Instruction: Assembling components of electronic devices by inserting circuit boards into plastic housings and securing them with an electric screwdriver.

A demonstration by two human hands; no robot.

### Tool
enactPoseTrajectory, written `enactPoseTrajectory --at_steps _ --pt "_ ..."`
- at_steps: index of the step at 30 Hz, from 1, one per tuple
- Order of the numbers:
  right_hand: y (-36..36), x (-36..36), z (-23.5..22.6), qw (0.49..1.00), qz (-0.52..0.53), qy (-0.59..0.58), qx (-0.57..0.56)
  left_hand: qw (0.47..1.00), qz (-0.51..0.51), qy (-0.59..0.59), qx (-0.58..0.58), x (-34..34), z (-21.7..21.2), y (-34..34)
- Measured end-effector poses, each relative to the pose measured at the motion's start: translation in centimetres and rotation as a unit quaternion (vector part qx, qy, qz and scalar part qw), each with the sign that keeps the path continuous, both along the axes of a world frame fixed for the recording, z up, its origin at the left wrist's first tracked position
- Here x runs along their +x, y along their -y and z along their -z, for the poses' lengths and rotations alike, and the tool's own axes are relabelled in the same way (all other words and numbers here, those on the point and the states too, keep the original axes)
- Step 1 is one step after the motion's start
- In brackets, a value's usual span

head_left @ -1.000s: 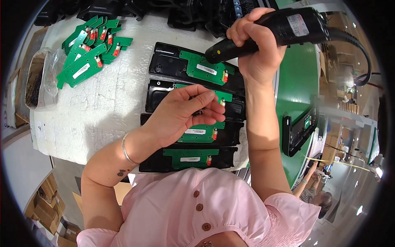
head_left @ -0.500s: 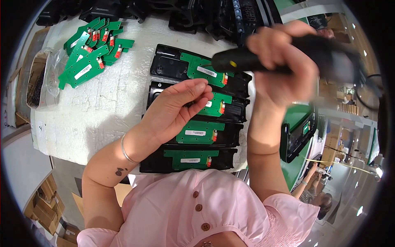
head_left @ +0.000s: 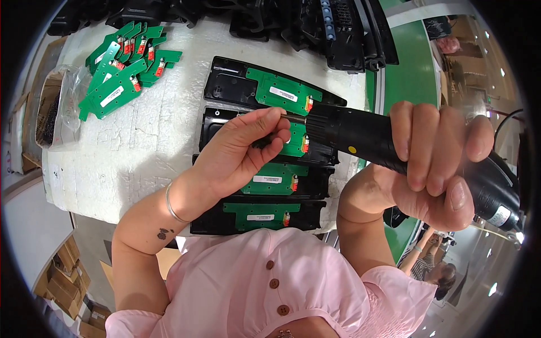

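Electric screwdriver [head_left: 360, 134], black with a yellow dot near its nose, lies across our view above the right ends of the upper black plastic panels [head_left: 230, 87], its bit [head_left: 296, 119] pointing left toward our other hand. Our right hand [head_left: 431, 169] has its grip clamped on the tool's body, fingers wrapped over the upper side and the thumb bent below. Our left hand [head_left: 242, 145] has a grip drawn nearly together, the thumb and forefinger meeting at the end of the bit and the other fingers curled in; whether these fingertips are clamped on the bit itself or on something small, we cannot tell. Dark bits show in the shade of the curled fingers, too small for us to make out. Beneath our hands, four panels lie in a column on the white-topped desk [head_left: 141, 160], each carrying a green circuit board [head_left: 283, 94] with a pale label; our left hand partly covers the second from the top. More boards lie overlapping in a loose pile [head_left: 114, 97] to the left, near an open box [head_left: 69, 112] with clear plastic about it. Dark moulded parts [head_left: 256, 25] line the far edge.
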State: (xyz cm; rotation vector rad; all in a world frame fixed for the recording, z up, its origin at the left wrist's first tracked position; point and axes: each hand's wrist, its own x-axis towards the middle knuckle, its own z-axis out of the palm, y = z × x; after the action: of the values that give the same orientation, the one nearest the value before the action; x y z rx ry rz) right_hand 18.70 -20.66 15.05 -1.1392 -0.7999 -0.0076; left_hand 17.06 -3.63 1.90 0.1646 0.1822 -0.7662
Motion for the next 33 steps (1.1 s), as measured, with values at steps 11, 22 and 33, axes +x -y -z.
enactPoseTrajectory --at_steps 11,22,33 --pt "-2.6 3.3 5.1 0.983 0.138 -0.089 0.087 0.995 0.059 -0.028 0.075 -0.6 -0.9 0.8" --pt "-2.8 4.8 6.4 0.986 0.146 -0.067 -0.036 0.983 0.102 0.081 0.131 -0.7 -1.4 0.4" --pt "-3.6 4.9 6.4 0.986 0.130 -0.081 -0.059 0.990 0.031 0.013 0.134 -1.0 -0.9 0.6"
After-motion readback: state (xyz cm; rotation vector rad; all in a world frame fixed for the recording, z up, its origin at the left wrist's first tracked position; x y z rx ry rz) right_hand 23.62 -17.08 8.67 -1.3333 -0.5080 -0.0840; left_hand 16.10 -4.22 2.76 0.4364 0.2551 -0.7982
